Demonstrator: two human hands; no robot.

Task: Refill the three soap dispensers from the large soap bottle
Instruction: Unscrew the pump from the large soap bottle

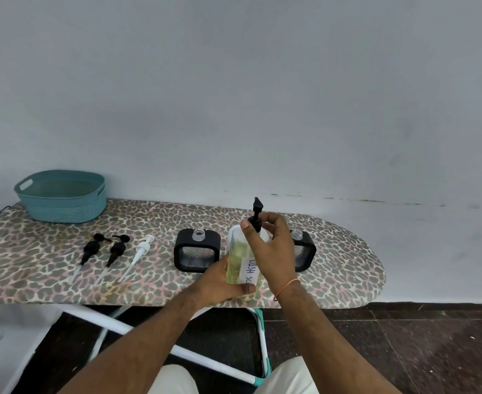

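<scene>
A clear soap bottle (238, 251) with yellowish liquid and a handwritten "DISH" label stands on the ironing board. My left hand (222, 282) grips its lower body. My right hand (274, 248) pinches the collar of the black pump (256, 213) on its neck. A black square dispenser (197, 253) with an uncapped neck stands just left of the bottle. Another black dispenser (305, 248) with an uncapped neck shows behind my right hand, partly hidden. Two black pumps (92, 248) (117, 248) and a white pump (141, 250) lie on the board to the left.
The leopard-print ironing board (49, 274) runs left to right against a grey wall. A teal basket (60, 196) sits at its far left corner. The board's rounded right end (370, 268) overhangs dark floor tiles; its white legs are below.
</scene>
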